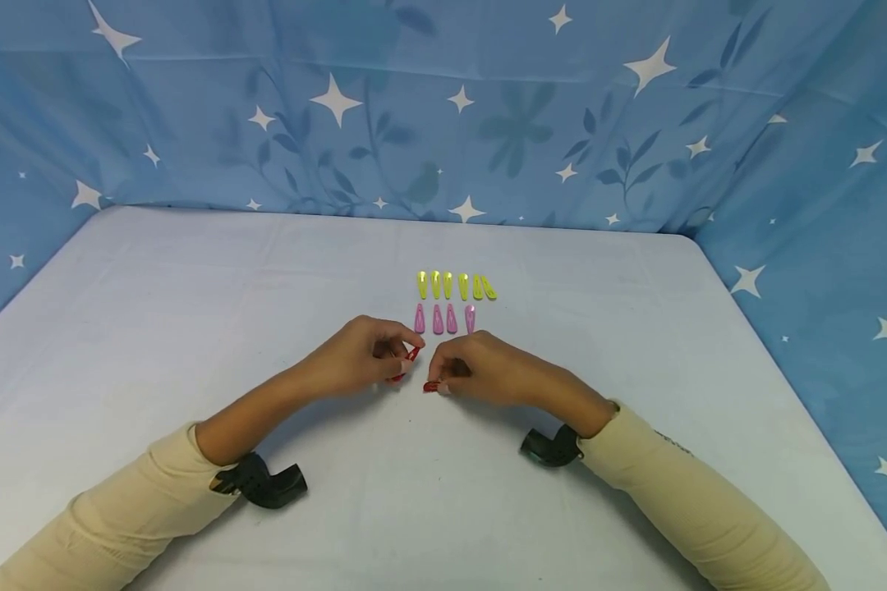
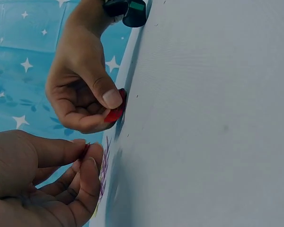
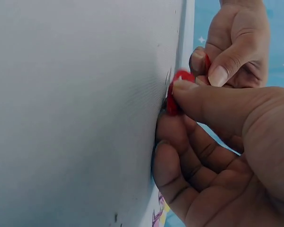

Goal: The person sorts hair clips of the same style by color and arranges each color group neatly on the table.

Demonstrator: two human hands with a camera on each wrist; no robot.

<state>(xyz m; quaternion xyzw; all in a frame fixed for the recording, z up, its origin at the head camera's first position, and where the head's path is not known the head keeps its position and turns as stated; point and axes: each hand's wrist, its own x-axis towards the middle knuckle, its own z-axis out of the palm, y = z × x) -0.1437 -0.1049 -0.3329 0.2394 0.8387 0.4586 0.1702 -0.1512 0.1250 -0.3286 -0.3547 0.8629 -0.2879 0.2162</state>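
My left hand (image 1: 362, 357) pinches a red snap hair clip (image 1: 414, 353) between thumb and fingertips, held slanted just over the table. To its right, my right hand (image 1: 491, 369) grips red hair clip material (image 1: 431, 387) low, close to the tabletop; I cannot tell whether it is one clip or more. In the right wrist view this red piece (image 3: 172, 105) shows under the thumb, partly hidden by it. Just beyond the hands lies a row of several pink hair clips (image 1: 438, 320), the rightmost close to the right hand's knuckles. Behind it runs a row of several yellow hair clips (image 1: 447, 285).
A white cloth covers the table (image 1: 443, 492). Blue curtains (image 1: 429, 123) with stars and leaves hang along the back and sides. Dark wrist devices (image 1: 266, 484) are strapped at both beige sleeves. The two rightmost yellow clips lean close together.
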